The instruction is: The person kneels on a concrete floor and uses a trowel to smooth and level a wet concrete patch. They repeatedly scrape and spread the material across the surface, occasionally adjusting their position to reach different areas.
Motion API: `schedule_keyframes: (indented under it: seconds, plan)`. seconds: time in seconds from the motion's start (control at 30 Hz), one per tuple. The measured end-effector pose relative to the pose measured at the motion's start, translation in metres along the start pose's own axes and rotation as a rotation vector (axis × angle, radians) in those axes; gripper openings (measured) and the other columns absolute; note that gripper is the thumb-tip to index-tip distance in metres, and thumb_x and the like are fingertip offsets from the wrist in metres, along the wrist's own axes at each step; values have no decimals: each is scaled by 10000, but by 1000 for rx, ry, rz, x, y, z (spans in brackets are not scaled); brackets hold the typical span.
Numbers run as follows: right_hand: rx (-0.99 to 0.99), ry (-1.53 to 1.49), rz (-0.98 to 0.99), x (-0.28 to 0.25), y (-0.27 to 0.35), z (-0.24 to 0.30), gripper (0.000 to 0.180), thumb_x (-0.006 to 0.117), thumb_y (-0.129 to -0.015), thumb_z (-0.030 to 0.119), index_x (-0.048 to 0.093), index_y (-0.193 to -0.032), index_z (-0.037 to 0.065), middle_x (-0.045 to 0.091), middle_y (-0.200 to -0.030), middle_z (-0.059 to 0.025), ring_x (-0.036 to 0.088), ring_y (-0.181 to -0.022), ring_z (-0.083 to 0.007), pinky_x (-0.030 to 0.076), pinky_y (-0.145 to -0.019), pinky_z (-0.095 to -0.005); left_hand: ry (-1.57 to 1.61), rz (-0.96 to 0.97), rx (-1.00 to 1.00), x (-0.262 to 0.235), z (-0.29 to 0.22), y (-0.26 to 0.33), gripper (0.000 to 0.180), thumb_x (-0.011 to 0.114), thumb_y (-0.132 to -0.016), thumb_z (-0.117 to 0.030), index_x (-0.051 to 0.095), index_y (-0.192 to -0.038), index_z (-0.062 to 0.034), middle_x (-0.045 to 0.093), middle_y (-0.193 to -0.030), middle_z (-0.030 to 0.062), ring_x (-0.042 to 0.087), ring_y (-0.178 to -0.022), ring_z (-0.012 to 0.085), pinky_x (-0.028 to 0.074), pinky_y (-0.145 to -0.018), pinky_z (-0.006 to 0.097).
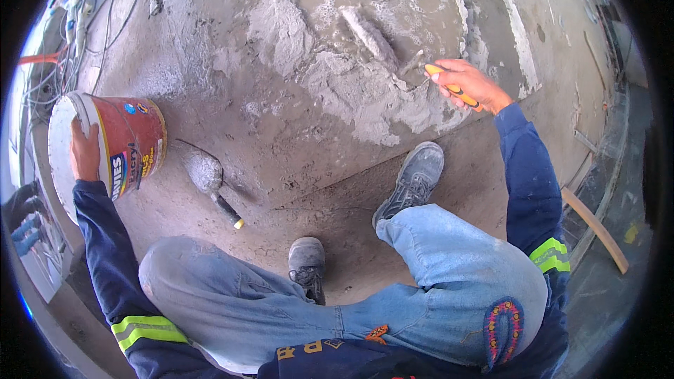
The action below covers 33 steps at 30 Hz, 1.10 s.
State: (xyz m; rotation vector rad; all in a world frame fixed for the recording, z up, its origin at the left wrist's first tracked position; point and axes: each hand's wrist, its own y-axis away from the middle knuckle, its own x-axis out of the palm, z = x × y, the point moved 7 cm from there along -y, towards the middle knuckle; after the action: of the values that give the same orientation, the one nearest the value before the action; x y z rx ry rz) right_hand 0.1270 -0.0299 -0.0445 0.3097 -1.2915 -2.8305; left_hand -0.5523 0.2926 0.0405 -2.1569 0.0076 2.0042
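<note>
Handle, slim, near lumpy mix

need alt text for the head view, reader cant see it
The right hand grips an orange-handled tool at wet grey mix spread on the floor, while the left hand rests on a red-and-white bucket. A grey-caked, dark-handled tool lies between bucket and shoes.

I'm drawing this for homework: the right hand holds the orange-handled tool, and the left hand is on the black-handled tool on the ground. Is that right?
Not quite. The head view shows the left hand on the red bucket; the black-handled tool lies on the ground with neither hand on it. The right hand does hold the orange-handled tool.
</note>
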Motion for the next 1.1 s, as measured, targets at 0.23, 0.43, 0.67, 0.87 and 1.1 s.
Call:
schedule_keyframes:
  seconds: [0.23, 0.43, 0.67, 0.87, 1.1]
  plan:
    - [-80, -563, 20, 16, -21, 1, 350, 524, -939, 282, 518, -1218, 71, 504, -696, -4, 432, -432, -66, 349, -362, -214, -95, -68, -62, -15, -30, 16, 550, 558, -895, -394, 473, -1339, -82, 616, -1164, 257, 581, -1105, 411, 457, -912, 462]
    - [-227, -360, -128, 121, -42, 31, 278, 579, -904, 279, 504, -1105, 102, 505, -706, 6, 454, -452, -60, 362, -360, -220, -119, -89, -51, -24, -35, 24, 505, 545, -905, -375, 483, -1326, -104, 643, -1071, 261, 613, -1005, 433, 483, -844, 490]
    - [-433, 356, -135, 226, -72, 39, 383, 600, -879, 351, 581, -964, -22, 631, -925, -270, 614, -876, -442, 480, -732, -478, -60, -102, -2, -19, -42, 34, 545, 563, -858, -242, 452, -1333, 1, 626, -1061, 298, 618, -952, 442, 483, -827, 503]
    - [-213, 516, -223, 202, -75, 48, 494, 637, -831, 378, 593, -1134, -10, 647, -1041, -248, 613, -1027, -399, 480, -843, -476, 23, -22, -125, -35, -62, 37, 555, 579, -845, -237, 455, -1330, 1, 632, -1068, 280, 622, -948, 435, 483, -817, 507]
    - [-161, 170, -41, 167, -53, 55, 319, 611, -867, 325, 569, -1001, 38, 605, -772, -71, 573, -502, -145, 422, -382, -306, -66, -97, 1, -24, -51, 29, 507, 538, -911, -307, 463, -1330, -31, 618, -1127, 272, 595, -1031, 434, 473, -848, 491]
